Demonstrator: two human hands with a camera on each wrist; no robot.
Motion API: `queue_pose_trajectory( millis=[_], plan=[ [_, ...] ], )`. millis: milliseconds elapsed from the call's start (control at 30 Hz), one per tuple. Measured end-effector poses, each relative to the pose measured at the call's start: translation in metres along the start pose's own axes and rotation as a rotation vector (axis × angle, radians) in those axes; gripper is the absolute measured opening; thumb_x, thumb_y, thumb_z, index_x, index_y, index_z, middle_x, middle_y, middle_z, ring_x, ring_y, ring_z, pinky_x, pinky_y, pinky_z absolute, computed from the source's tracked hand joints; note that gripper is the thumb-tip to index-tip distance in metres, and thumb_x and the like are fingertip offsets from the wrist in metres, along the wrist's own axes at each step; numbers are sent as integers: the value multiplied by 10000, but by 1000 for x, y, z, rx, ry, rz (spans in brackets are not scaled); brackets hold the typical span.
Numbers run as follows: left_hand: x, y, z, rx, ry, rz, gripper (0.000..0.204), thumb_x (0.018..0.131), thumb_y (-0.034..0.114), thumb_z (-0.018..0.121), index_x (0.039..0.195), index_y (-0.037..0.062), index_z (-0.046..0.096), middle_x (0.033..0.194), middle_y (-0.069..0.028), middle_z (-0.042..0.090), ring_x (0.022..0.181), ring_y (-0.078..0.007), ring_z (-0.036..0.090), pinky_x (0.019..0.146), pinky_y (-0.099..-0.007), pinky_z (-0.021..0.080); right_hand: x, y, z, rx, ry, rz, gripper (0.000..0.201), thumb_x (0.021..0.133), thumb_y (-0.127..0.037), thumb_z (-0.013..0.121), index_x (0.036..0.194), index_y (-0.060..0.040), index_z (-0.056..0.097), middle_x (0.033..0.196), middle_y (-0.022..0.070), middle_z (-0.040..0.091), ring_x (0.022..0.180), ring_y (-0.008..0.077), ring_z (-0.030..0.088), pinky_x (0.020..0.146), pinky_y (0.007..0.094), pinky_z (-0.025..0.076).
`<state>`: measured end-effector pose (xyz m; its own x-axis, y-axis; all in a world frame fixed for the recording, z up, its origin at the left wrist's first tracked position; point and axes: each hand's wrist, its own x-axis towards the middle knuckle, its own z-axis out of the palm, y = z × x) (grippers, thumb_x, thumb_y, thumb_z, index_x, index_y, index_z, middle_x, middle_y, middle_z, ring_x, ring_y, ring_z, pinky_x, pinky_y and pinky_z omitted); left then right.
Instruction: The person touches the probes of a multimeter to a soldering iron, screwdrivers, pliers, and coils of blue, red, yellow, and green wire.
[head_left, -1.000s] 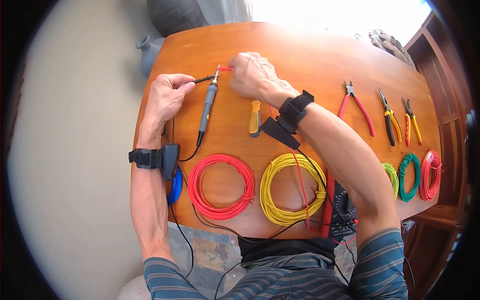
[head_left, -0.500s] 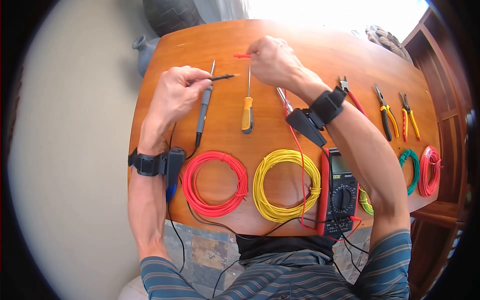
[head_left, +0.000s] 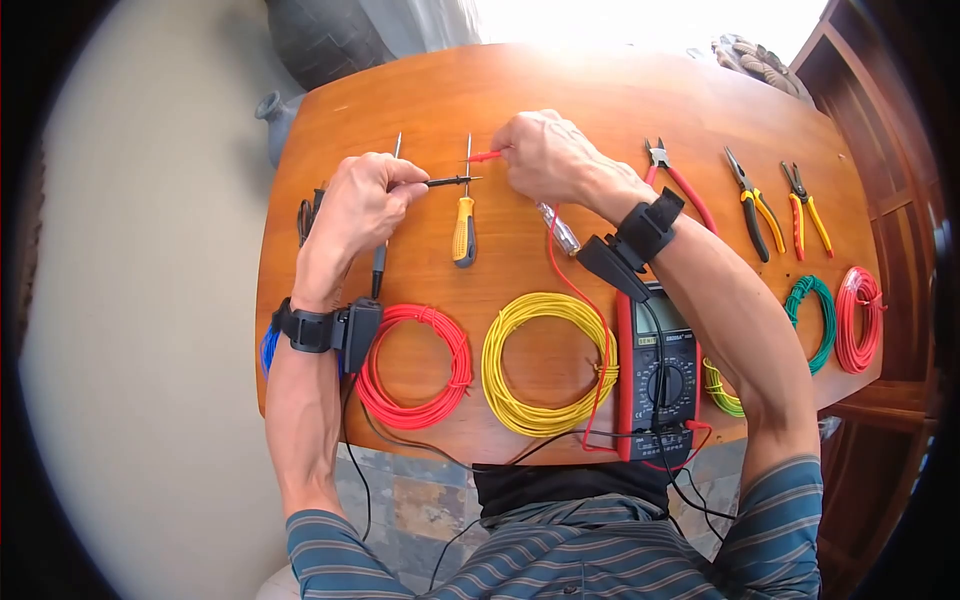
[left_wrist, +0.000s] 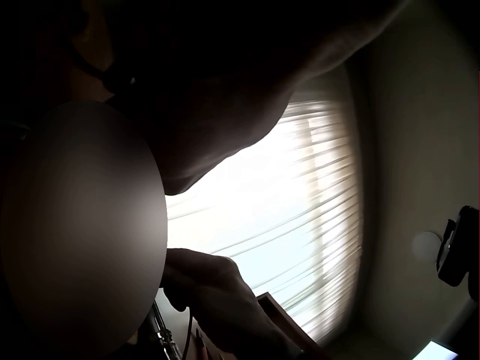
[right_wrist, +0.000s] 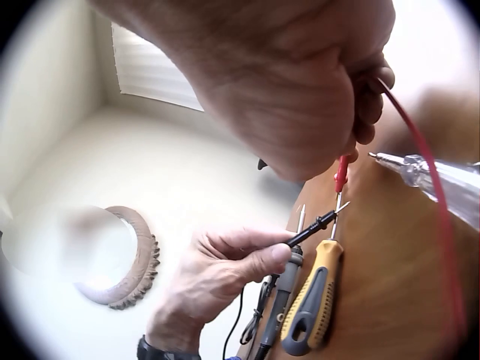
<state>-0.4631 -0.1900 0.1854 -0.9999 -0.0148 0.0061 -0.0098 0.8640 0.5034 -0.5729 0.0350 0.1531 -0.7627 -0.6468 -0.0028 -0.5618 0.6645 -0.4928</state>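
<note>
My left hand [head_left: 362,200] pinches a black test probe [head_left: 445,182] between thumb and fingers. A red test probe [head_left: 486,156] is in my right hand [head_left: 550,155], its tip pointing left. Both metal tips meet the thin shaft of a yellow-and-grey screwdriver [head_left: 464,235] lying on the table, the red one higher up. In the right wrist view, the black probe [right_wrist: 311,229] crosses the shaft just above the handle. The grey soldering iron [head_left: 379,262] lies left of the screwdriver, partly behind my left hand. A red-and-black multimeter [head_left: 662,375] sits near the front edge, leads plugged in.
Red [head_left: 372,400] and yellow wire coils [head_left: 497,385] lie along the front. A clear-handled tool [head_left: 558,230] is under my right wrist. Diagonal cutters [head_left: 685,190], long-nose pliers [head_left: 752,205] and another pair of pliers [head_left: 800,215] lie right, above green [head_left: 826,335] and red coils [head_left: 858,320].
Both hands lifted the probes off the soldering iron's metal tip and moved right. The probe tips are now at the screwdriver's shaft, and the soldering iron is left behind.
</note>
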Motion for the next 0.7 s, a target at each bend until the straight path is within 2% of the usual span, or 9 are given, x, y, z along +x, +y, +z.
queue_pose_trajectory(
  millis=[67, 100, 233, 300, 433, 500, 633, 700],
  plan=[
    [0, -5, 5, -17, 81, 95, 173, 925, 83, 754, 1062, -9, 806, 765, -86, 667, 710, -164, 610, 668, -349, 484, -6, -5, -12, 95, 63, 14, 334, 909, -68, 558, 1147, 40, 766, 954, 287, 742, 954, 418, 731, 887, 467, 570],
    [0, -7, 6, -16, 81, 95, 173, 925, 83, 754, 1062, -9, 806, 765, -86, 667, 710, -164, 610, 668, -349, 484, -10, -6, -18, 189, 122, 31, 330, 910, -69, 560, 1144, 46, 762, 938, 287, 739, 935, 413, 730, 865, 460, 572],
    [1, 15, 3, -6, 124, 145, 175, 927, 86, 752, 1066, -5, 807, 800, -104, 702, 714, -182, 635, 674, -350, 501, -23, 5, -38, 165, 143, 34, 324, 911, -61, 550, 1132, 56, 756, 892, 281, 727, 903, 393, 727, 834, 436, 573],
    [4, 21, 8, 6, 120, 167, 178, 930, 87, 750, 1072, -3, 807, 822, -115, 722, 719, -188, 647, 678, -350, 509, -34, 9, -45, 138, 42, 91, 318, 922, -73, 544, 1122, 49, 761, 899, 255, 736, 900, 357, 729, 832, 418, 571],
    [12, 17, 29, -58, 92, 178, 204, 938, 99, 741, 1109, 8, 806, 898, -151, 771, 759, -210, 692, 710, -346, 534, -46, 23, -46, 163, 23, 95, 314, 924, -79, 547, 1111, 42, 768, 914, 225, 749, 906, 329, 728, 833, 409, 569],
    [11, 19, 33, -76, 66, 117, 217, 911, 136, 722, 1063, 9, 811, 974, -221, 768, 911, -367, 746, 835, -432, 576, -49, 27, -45, 180, 2, 94, 305, 929, -94, 563, 1107, 34, 775, 936, 203, 761, 918, 310, 729, 842, 408, 568],
    [10, 19, 36, -59, 82, 129, 218, 914, 146, 722, 1062, 17, 814, 982, -214, 770, 911, -367, 748, 832, -433, 577, -49, 30, -36, 210, 15, 75, 302, 921, -83, 562, 1099, 38, 774, 941, 220, 758, 930, 329, 730, 857, 416, 568],
    [10, 19, 37, -41, 86, 128, 212, 918, 152, 722, 1058, 24, 817, 985, -204, 771, 916, -366, 748, 829, -431, 578, -46, 32, -31, 151, 37, 31, 306, 910, -69, 556, 1095, 43, 773, 958, 248, 754, 948, 370, 732, 872, 437, 567]
  ],
)
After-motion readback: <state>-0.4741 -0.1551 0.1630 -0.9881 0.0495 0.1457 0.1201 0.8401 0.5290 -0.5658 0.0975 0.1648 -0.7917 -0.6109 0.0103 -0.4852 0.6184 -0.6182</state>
